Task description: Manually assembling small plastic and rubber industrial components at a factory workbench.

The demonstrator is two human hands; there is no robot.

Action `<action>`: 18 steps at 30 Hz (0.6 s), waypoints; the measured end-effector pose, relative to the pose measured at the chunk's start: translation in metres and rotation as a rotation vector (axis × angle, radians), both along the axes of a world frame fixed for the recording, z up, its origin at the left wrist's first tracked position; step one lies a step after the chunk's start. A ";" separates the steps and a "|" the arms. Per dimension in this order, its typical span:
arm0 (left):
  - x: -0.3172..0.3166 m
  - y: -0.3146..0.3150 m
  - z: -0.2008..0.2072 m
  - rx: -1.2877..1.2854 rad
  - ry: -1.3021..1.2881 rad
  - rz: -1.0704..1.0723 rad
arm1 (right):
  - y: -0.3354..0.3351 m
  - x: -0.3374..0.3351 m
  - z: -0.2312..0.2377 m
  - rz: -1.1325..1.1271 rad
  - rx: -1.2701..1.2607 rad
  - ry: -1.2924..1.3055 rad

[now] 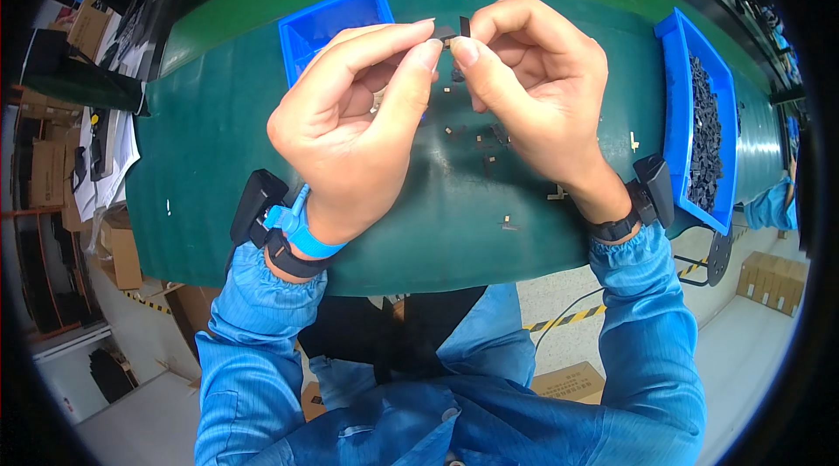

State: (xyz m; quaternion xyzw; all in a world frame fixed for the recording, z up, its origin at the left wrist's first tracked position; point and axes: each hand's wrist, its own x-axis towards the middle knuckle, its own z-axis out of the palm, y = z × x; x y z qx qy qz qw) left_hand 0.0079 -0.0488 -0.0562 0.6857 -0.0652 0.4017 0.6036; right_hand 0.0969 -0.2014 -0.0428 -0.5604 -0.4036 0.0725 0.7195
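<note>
My left hand [358,107] pinches a small dark piece [446,33] between thumb and index finger above the green table. Close against it, my right hand [542,81] grips a thin flat black strip [465,26] that stands upright at my fingertips. A bit of tan shows where the two pieces meet; whether they are joined I cannot tell. Several small black parts with tan ends, such as this one [508,223], lie scattered on the table below my hands. Both wrists carry black bands, and the left one also has a blue strap [297,226].
The green table [210,177] curves around in front of me. At its far left stands a blue bin [336,16], partly behind my left hand. On the right, another blue bin [673,116] holds many small black parts [704,138]. Papers [122,151] hang at the left edge.
</note>
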 end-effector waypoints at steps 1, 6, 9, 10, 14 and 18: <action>0.000 0.000 0.000 0.002 -0.002 0.000 | 0.000 0.000 0.000 -0.002 -0.003 -0.004; -0.001 0.000 0.001 0.016 0.012 -0.007 | -0.001 -0.001 0.001 -0.003 -0.001 -0.012; -0.001 -0.002 0.001 -0.004 0.027 -0.017 | -0.001 -0.001 0.001 -0.006 -0.005 -0.019; -0.001 -0.002 0.001 -0.021 0.024 -0.030 | -0.001 -0.001 0.001 -0.009 -0.012 -0.029; -0.002 -0.001 0.003 -0.077 0.030 -0.058 | 0.000 -0.003 0.002 0.017 -0.006 -0.011; -0.003 0.000 0.010 -0.181 0.108 -0.125 | -0.003 0.002 0.001 0.080 0.027 0.078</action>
